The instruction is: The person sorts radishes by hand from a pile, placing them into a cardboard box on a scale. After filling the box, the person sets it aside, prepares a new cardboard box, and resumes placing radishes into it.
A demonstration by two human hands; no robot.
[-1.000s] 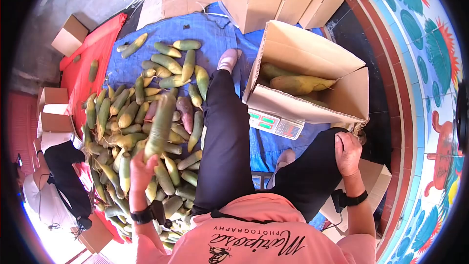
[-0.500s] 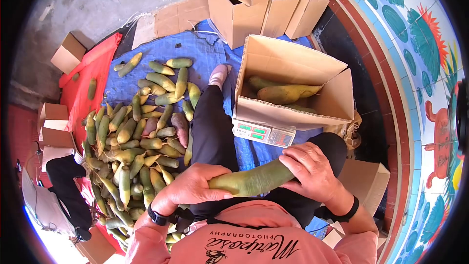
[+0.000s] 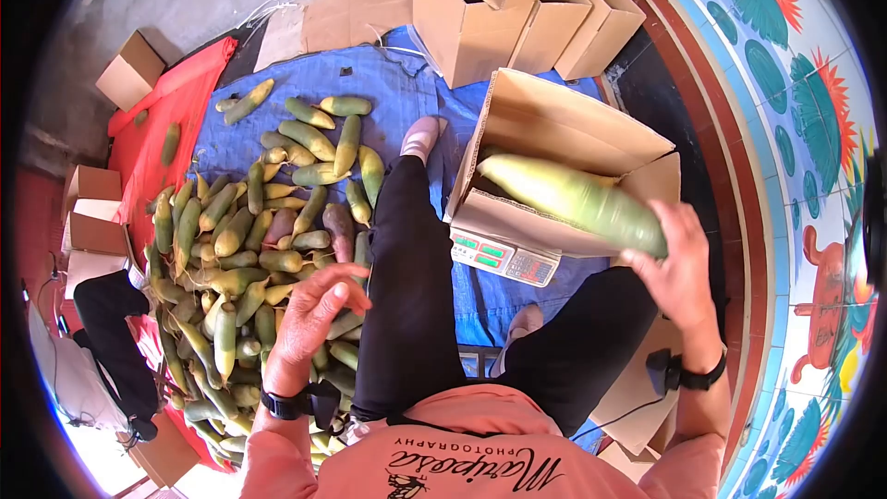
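Note:
My right hand (image 3: 682, 263) grips the thick end of a large green radish (image 3: 568, 194), slightly blurred by motion. The radish reaches across the open cardboard box (image 3: 577, 111), its pale tip toward the far left side. Whatever lies beneath it in the box is mostly hidden. My left hand (image 3: 319, 310) holds nothing, its fingers apart, beside my thigh and over the edge of a big heap of green radishes (image 3: 224, 337). Under the box's near side shows a digital scale (image 3: 504, 259) with lit displays and a keypad.
Several cardboard boxes (image 3: 471, 32) stand at the back. A blue tarp (image 3: 407, 65) and a red sheet (image 3: 157, 139) cover the floor. To the right runs a painted tile wall (image 3: 781, 120). More boxes are at the left and beside my right leg.
Both hands held the radish before my lap; my left hand has let go and moved left. My right hand has carried the radish forward and right, over the box.

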